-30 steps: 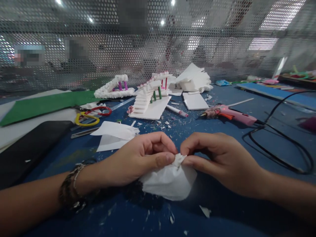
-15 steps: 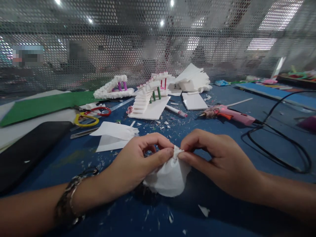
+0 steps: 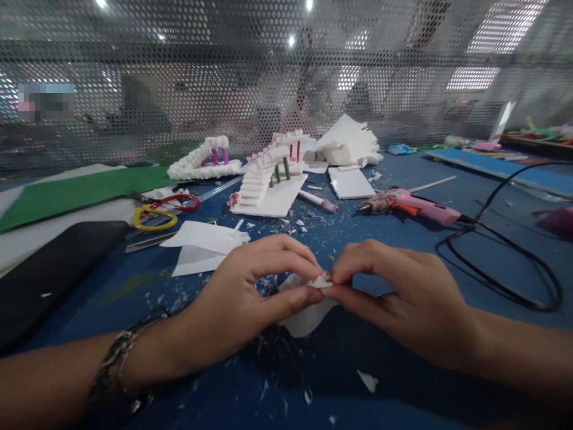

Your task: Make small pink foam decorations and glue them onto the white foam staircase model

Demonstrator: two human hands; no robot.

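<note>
My left hand [image 3: 250,292] and my right hand [image 3: 394,295] meet over the blue table, each pinching the same small white foam sheet piece [image 3: 308,313] between thumb and fingers. The piece's gathered top edge shows between the fingertips; most of the rest hangs below, partly hidden by my fingers. A bracelet sits on my left wrist.
White foam staircase models [image 3: 268,179] stand beyond my hands, with a stack of foam sheets [image 3: 349,146] behind. A pink glue gun [image 3: 414,206] and black cable [image 3: 514,257] lie right. Scissors [image 3: 161,209], white paper [image 3: 201,242], green sheet [image 3: 80,188] and a black sheet [image 3: 49,269] lie left. A perforated metal screen [image 3: 268,71] stands behind the table.
Both hands have drawn closer together and lifted slightly. The white piece is bunched tighter, and less of it shows below my fingers than a second ago.
</note>
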